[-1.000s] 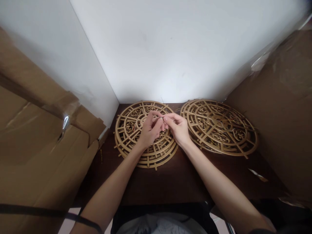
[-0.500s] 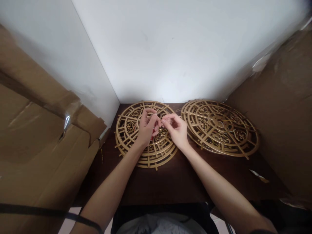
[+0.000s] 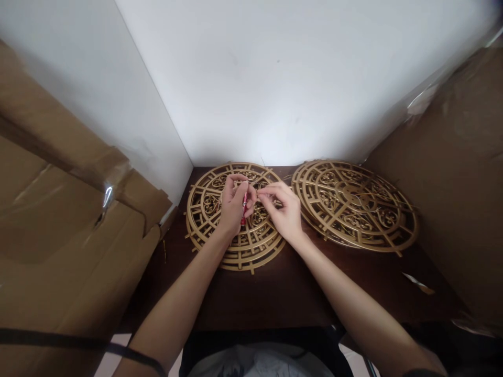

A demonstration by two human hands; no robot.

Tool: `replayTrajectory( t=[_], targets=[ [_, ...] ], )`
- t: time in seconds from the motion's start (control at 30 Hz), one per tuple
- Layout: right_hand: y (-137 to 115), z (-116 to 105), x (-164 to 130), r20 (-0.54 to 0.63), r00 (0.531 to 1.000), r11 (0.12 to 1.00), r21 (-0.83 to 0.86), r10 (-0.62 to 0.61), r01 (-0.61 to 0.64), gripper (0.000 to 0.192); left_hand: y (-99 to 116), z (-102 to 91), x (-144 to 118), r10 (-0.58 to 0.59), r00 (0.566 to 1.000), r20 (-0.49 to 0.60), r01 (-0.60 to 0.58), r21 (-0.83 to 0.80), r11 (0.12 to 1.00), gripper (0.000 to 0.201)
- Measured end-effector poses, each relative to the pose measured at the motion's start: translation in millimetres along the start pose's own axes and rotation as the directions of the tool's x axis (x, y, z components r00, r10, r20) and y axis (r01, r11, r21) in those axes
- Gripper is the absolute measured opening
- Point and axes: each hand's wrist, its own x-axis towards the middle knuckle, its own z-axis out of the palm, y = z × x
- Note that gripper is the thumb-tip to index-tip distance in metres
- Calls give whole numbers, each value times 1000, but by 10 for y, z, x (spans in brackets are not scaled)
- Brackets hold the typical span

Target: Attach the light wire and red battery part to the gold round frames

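Observation:
Two round gold fretwork discs lie on a dark wooden table point(image 3: 275, 293). Both my hands hover over the left disc stack point(image 3: 204, 220). My left hand point(image 3: 233, 207) grips a small red tool point(image 3: 244, 207), held roughly upright between its fingers. My right hand point(image 3: 283, 209) pinches something very thin, perhaps a wire, right beside the tool's upper end; it is too small to make out. The right disc point(image 3: 353, 207) lies apart, untouched, with thin wires across its middle.
Brown cardboard point(image 3: 66, 230) leans along the left side and more cardboard point(image 3: 456, 173) rises on the right. White walls point(image 3: 275, 78) close the corner behind the discs. A small scrap point(image 3: 418, 284) lies on the table at right.
My left hand has turned so the red tool now shows between its fingers. My right hand's fingers have shifted slightly left and up, pinching near the tool's tip.

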Motion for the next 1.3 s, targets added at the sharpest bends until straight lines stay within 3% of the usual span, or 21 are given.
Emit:
replayTrajectory(
  t=[0.2,0.33,0.5,0.63,0.73,1.07,1.2,1.3],
  targets=[
    [-9,-10,6,-182,983,999,-42,-2,-5,7,-9,-10,30,56,995,-79,-56,4,998,15],
    [-37,-24,27,-199,980,999,49,29,-19,7,-16,-24,37,72,993,-98,-69,33,997,12],
    [-15,-15,53,-157,970,942,309,184,-129,4,-23,-33,39,60,994,-87,-62,-24,998,16],
    [15,-17,89,-80,920,790,546,383,-281,11,-19,-37,47,40,995,-89,-45,-54,998,18],
    [-7,-40,123,-37,895,676,669,445,-309,13,-15,-44,52,37,996,-81,-42,-61,997,18],
    [61,-154,206,49,852,490,801,521,-345,8,23,-47,62,-14,992,-123,2,-100,995,24],
    [88,-194,222,61,886,508,800,459,-319,10,27,-51,65,-9,991,-133,-5,-104,995,22],
    [66,-183,197,160,895,556,734,416,-390,10,32,-59,68,-22,987,-157,4,-115,993,21]
  ],
)
